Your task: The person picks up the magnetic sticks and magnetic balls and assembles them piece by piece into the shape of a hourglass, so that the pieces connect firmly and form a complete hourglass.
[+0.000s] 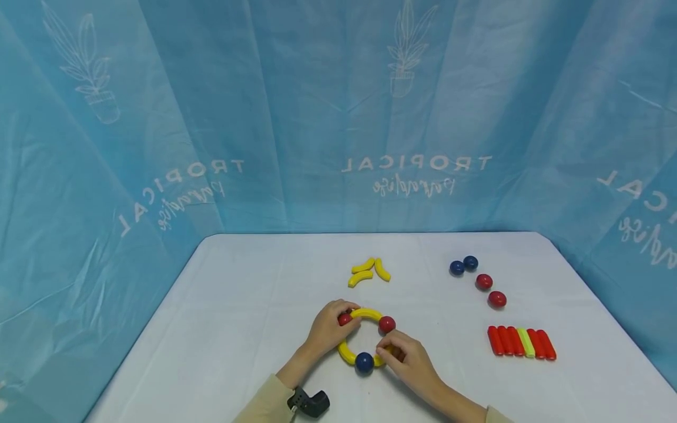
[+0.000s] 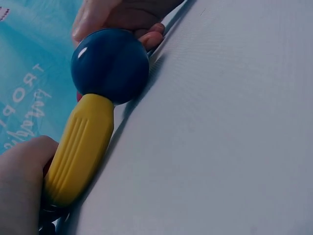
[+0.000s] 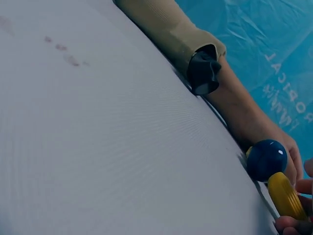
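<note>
On the white table, curved yellow rods and balls form a ring. Its blue ball (image 1: 364, 363) is at the near side, between a left yellow rod (image 2: 80, 152) and a right yellow rod (image 3: 286, 197). Across the far side runs another yellow rod (image 1: 367, 313), ending at a red ball (image 1: 386, 324). My left hand (image 1: 327, 330) grips the ring's left red ball (image 1: 345, 319), thumb inside the ring and fingers outside. With thumb and fingertips, my right hand (image 1: 408, 359) pinches the right yellow rod, covering part of it.
Behind the ring lie three loose yellow rods (image 1: 361, 278). At the back right are two blue balls (image 1: 457, 268) and two red balls (image 1: 497, 299). Nearer, several red sticks (image 1: 508, 341) lie in a row with one yellow-green stick (image 1: 526, 342). A blue curtain (image 1: 328, 117) hangs behind the table.
</note>
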Available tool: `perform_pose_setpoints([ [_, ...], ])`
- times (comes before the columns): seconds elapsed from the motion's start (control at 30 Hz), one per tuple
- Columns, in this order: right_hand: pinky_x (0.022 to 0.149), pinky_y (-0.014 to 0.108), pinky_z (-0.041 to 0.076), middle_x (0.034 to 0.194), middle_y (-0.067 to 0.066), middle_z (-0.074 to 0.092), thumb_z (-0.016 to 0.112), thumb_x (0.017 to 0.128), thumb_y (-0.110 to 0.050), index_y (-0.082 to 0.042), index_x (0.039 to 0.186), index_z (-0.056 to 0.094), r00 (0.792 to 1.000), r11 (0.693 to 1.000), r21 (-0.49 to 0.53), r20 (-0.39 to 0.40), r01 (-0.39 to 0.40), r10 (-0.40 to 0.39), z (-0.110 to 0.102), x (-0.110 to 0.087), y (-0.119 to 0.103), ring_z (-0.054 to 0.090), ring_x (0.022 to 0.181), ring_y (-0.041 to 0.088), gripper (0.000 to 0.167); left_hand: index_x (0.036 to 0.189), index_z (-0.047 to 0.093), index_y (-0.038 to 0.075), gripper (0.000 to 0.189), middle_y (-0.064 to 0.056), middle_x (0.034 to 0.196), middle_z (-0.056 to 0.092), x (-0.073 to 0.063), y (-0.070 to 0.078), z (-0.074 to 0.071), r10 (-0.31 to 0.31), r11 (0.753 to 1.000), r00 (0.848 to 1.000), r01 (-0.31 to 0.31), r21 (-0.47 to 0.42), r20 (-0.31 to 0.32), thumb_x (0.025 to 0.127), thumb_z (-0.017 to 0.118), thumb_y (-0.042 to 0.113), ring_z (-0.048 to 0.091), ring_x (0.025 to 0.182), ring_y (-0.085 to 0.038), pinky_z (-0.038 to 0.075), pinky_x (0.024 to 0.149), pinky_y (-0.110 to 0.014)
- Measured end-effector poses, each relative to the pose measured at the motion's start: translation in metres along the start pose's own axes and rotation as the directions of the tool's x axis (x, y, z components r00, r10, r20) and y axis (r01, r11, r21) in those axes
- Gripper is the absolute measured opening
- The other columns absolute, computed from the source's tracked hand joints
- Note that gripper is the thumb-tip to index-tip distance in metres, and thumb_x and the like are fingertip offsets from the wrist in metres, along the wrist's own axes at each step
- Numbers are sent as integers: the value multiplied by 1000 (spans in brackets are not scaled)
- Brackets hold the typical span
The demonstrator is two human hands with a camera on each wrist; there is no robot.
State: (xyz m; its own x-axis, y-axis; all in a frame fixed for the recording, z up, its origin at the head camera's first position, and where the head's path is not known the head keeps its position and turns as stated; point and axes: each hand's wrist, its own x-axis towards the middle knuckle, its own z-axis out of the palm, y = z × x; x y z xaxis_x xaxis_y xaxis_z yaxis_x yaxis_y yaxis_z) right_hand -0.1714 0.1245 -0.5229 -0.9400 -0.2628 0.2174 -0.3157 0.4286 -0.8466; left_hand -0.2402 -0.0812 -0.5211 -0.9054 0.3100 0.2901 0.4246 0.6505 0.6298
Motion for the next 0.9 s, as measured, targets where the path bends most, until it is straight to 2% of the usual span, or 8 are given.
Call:
perform_pose_setpoints([
  [0.17,54,19,47,79,-5,63,65,89,-17,-13,89,67,998,1000,17,-55,-9,9,-8,4,2,50,59,1,4,122,62,15,38,-1,102,66,3,2,-1,19,1000,1000,-19,-18,9,87,67,30,57,91,-13,52,82,-25],
  [0.3,55,19,49,83,-1,67,65,89,-12,-10,92,68,989,1000,17,-149,22,-19,-21,6,3,55,59,4,4,133,52,15,51,-4,111,63,5,2,-1,29,995,999,-27,-94,20,85,68,22,56,93,-15,49,83,-25],
  [0.47,58,20,51,85,7,69,64,88,-4,-6,92,68,953,998,-19,-296,66,-68,-45,3,8,60,64,10,6,120,60,13,41,-4,112,64,7,-1,-2,33,974,999,-25,-224,32,80,66,9,55,94,-14,45,81,-21],
  [0.6,60,18,51,82,11,68,63,87,2,-2,91,68,914,995,-98,-401,32,-69,-69,-6,16,61,66,15,7,109,66,12,30,-4,110,65,5,-5,-3,41,952,998,-24,-304,49,79,68,6,56,96,-16,46,82,-19],
  [0.7,61,14,49,80,8,68,64,86,3,-2,90,68,879,989,-150,-473,-14,-59,-90,-16,24,61,65,10,7,106,69,13,26,-4,107,65,1,-8,-2,46,946,997,-25,-322,59,80,72,11,56,94,-16,47,80,-18],
  [0.77,59,11,47,80,4,67,64,86,2,-2,90,69,847,985,-171,-528,-39,-58,-107,-22,31,58,63,4,7,106,69,15,26,-2,106,65,1,-10,0,55,949,997,-34,-313,59,81,74,17,55,92,-14,46,78,-17],
  [0.87,61,4,43,82,4,67,65,85,1,-2,91,69,785,968,-231,-616,-93,-72,-134,-32,42,52,67,-9,8,109,69,15,28,1,105,65,0,-11,2,81,958,996,-66,-278,43,83,73,25,54,90,-7,46,77,-15],
  [0.9,61,3,41,83,6,67,65,85,1,-2,92,69,760,961,-249,-647,-122,-71,-143,-36,45,50,68,-11,8,109,69,14,28,0,104,65,1,-12,3,111,960,993,-100,-260,28,83,73,26,53,89,-7,46,75,-15],
])
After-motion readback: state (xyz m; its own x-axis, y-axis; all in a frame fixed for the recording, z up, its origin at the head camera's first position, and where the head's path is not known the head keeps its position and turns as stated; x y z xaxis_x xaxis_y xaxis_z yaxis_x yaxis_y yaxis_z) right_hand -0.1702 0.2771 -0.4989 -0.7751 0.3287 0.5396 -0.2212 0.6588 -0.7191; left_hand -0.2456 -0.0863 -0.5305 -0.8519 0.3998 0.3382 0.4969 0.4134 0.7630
